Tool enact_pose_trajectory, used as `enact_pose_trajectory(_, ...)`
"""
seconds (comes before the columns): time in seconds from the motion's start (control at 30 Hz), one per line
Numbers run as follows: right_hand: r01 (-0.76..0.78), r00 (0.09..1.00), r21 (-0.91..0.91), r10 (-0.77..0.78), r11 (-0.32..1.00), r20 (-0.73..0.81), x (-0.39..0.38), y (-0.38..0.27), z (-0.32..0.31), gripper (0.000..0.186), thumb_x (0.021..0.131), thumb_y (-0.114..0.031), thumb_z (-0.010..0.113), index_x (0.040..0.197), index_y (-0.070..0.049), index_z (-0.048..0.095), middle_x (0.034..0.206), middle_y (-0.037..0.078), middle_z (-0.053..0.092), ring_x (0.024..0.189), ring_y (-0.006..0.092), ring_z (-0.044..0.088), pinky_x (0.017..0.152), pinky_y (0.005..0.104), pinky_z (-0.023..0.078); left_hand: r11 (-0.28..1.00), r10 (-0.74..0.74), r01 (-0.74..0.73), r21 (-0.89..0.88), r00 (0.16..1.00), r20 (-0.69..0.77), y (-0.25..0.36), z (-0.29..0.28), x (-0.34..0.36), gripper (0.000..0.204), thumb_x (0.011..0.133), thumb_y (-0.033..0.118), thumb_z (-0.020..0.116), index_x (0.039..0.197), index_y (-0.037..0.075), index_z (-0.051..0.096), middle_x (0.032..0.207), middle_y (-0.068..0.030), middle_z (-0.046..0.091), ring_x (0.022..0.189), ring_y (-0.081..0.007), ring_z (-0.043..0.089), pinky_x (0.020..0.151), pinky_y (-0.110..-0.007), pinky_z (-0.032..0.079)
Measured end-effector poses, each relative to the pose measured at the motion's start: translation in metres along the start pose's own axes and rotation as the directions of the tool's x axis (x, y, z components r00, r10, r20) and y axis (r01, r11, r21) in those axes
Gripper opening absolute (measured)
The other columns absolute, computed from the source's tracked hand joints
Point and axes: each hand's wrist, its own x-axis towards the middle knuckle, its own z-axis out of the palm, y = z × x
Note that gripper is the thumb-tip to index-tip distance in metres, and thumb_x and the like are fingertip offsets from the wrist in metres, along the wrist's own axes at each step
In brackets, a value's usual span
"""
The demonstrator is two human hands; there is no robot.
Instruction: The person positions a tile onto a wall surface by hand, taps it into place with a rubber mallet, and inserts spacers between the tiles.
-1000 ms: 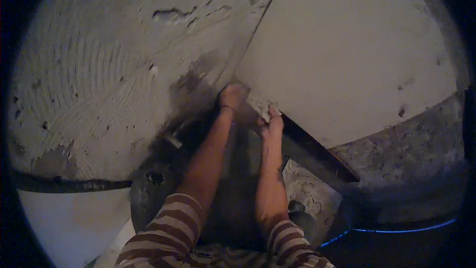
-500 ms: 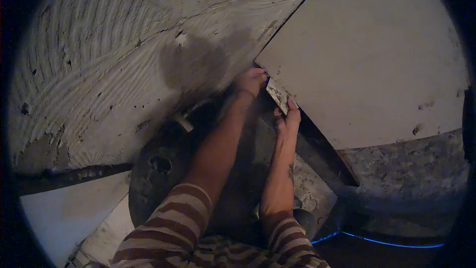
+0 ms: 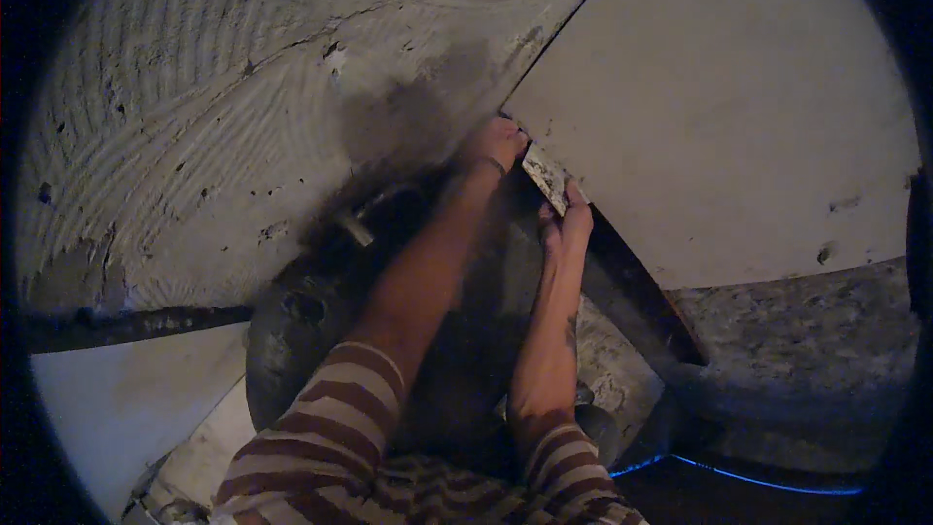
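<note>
Grey ridged mortar (image 3: 204,136) at far left, leaving broad room up to dark rounded shape (image 3: 272,369) crowding near left. Left hand (image 3: 500,142) curled by left corner of pale panel (image 3: 719,117), cannot tell whether gripping; mortar-smeared flat piece (image 3: 545,178) clamped in right hand (image 3: 570,218), just beside panel's edge, with dark strip (image 3: 641,277) near right.

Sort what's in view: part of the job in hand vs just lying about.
Seemingly in use:
- pale strip, gripped by right hand
- large pale panel, left hand by its corner

Apparently lying about:
- white panel, lower left
- short light stub, left of forearms
</note>
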Motion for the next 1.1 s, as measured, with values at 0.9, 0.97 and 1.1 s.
enact_pose_trajectory(0.9, 0.135, 0.991, 0.215, -0.136, 0.967, -0.007, 0.03, 0.034, -0.065, 0.022, 0.081, -0.021, 0.062, 0.092, -0.003, 0.055, 0.079, 0.007, 0.062, 0.062, 0.0209, 0.062, 0.049, 0.0351, 0.05, 0.965, 0.103, -0.072, -0.253, 0.988, 0.112, 0.039, 0.007, -0.029, 0.024, 0.075, 0.021, 0.065, 0.084, 0.0, 0.063, 0.082, -0.0058, 0.065, 0.079, -0.0153, 0.059, 0.074, -0.031, 0.046)
enact_pose_trajectory(0.97, 0.09, 0.996, 0.138, -0.088, 0.986, -0.023, 0.021, 0.031, -0.048, 0.024, 0.081, -0.02, 0.062, 0.095, -0.002, 0.055, 0.083, 0.008, 0.062, 0.067, 0.0214, 0.062, 0.053, 0.0358, 0.051, 0.902, 0.351, -0.318, -0.293, 0.934, 0.067, 0.027, -0.013, -0.025, 0.025, 0.074, 0.021, 0.065, 0.089, 0.001, 0.063, 0.089, -0.0067, 0.065, 0.082, -0.0179, 0.06, 0.077, -0.032, 0.046)
enact_pose_trajectory(1.1, 0.071, 0.996, 0.018, -0.07, 0.997, -0.047, 0.009, 0.029, -0.02, 0.033, 0.081, -0.02, 0.062, 0.107, 0.001, 0.054, 0.096, 0.009, 0.06, 0.082, 0.0227, 0.06, 0.069, 0.0365, 0.05, 0.993, -0.059, 0.086, -0.082, 0.957, 0.284, 0.0, -0.024, -0.017, 0.024, 0.078, 0.02, 0.057, 0.095, 0.003, 0.061, 0.094, -0.008, 0.064, 0.085, -0.0215, 0.059, 0.08, -0.033, 0.046)
